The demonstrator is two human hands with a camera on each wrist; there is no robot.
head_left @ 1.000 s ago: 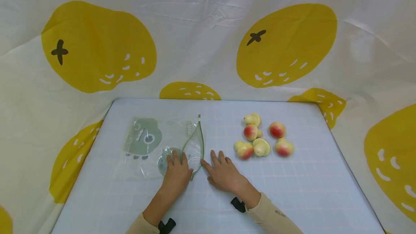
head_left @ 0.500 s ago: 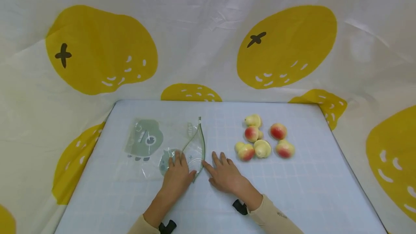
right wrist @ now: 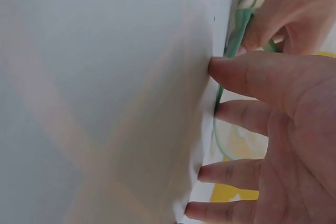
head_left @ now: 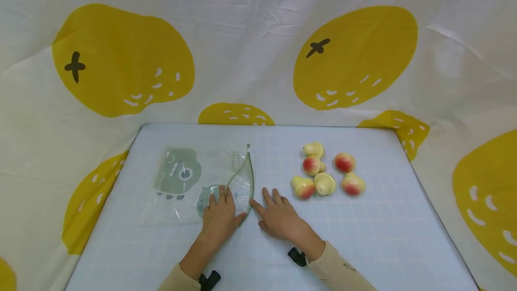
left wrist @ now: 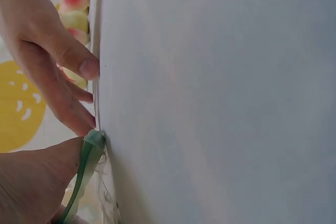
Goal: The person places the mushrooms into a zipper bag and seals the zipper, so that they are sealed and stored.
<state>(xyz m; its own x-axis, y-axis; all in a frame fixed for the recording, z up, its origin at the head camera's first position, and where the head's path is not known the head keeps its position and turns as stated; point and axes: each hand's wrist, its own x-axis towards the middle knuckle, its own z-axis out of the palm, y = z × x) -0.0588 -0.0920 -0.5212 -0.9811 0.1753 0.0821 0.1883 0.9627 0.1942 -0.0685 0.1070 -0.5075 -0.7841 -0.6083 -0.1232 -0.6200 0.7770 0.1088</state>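
Note:
A clear plastic zip bag point(head_left: 218, 160) with green cartoon prints lies flat on the table. Its green-edged mouth point(head_left: 252, 174) faces right and gapes. My left hand point(head_left: 220, 219) rests on the bag's near right part with fingers spread forward, its thumb at the near end of the green edge. In the left wrist view that thumb touches the green strip point(left wrist: 84, 169). My right hand point(head_left: 280, 217) lies on the table just right of the bag, fingers extended, index fingertip right at the green edge. The right wrist view shows its fingertips point(right wrist: 209, 171) down on the cloth.
Several yellow pear-shaped fruits point(head_left: 325, 184) with red blush sit together right of the bag, beyond my right hand. A pale checked cloth covers the table point(head_left: 387, 228). Behind it hangs a white curtain point(head_left: 242, 57) with large yellow fruit prints.
My left thumb has shifted slightly right onto the near end of the green edge. The right hand, the bag and the fruits stay practically in place.

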